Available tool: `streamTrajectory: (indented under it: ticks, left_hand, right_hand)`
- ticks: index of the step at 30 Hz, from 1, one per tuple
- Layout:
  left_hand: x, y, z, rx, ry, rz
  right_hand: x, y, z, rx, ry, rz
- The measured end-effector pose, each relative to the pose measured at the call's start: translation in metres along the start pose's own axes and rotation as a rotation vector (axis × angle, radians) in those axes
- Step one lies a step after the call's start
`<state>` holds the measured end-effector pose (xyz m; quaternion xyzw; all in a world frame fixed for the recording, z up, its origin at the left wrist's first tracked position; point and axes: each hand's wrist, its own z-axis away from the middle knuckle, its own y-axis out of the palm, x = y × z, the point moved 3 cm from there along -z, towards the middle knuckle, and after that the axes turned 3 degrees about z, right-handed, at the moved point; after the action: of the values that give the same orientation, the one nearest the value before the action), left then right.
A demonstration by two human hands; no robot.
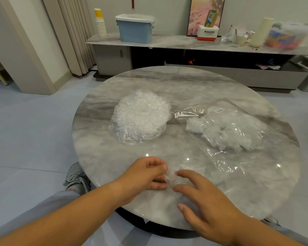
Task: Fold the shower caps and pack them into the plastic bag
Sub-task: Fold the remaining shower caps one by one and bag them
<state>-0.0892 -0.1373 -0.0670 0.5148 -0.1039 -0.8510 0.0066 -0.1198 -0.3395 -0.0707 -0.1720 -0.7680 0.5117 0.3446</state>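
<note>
A small crumpled clear shower cap (pixel 171 176) lies at the near edge of the round marble table (pixel 185 82). My left hand (pixel 144 176) pinches its left side between thumb and curled fingers. From the right, my right hand (pixel 203 197) touches the cap with spread, nearly straight fingers. A stack of unfolded clear shower caps (pixel 140 116) sits in the table's middle. To its right lies the clear plastic bag (pixel 235 128) with several folded caps inside, its mouth facing left.
Behind the table runs a long low cabinet (pixel 167 42) carrying a blue lidded bin (pixel 135 29), stacked paper cups (pixel 100 23), a Panasonic box (pixel 207 32) and clutter. Curtains hang at the back left. My grey shoe (pixel 76 176) rests by the table's left edge.
</note>
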Motion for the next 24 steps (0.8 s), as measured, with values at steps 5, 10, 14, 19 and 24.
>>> streamTrajectory:
  ticks: [5, 10, 14, 19, 24]
  left_hand:
    - [-0.001, 0.006, -0.003, -0.020, -0.012, -0.013]
    - [-0.004, 0.009, -0.004, -0.030, -0.025, -0.064]
    - [-0.007, 0.012, -0.006, -0.021, -0.024, -0.100]
    - [-0.016, 0.014, -0.013, -0.091, -0.003, -0.133]
    - [-0.029, 0.016, -0.036, -0.211, 0.158, -0.775]
  right_hand:
    - [0.008, -0.010, 0.003, -0.088, -0.129, 0.085]
    - [0.006, -0.004, 0.007, -0.033, -0.173, 0.209]
    - [-0.005, 0.000, 0.011, -0.034, -0.083, 0.305]
    - [-0.016, 0.005, 0.019, -0.025, -0.015, 0.293]
    - [-0.020, 0.005, 0.022, -0.014, 0.012, 0.211]
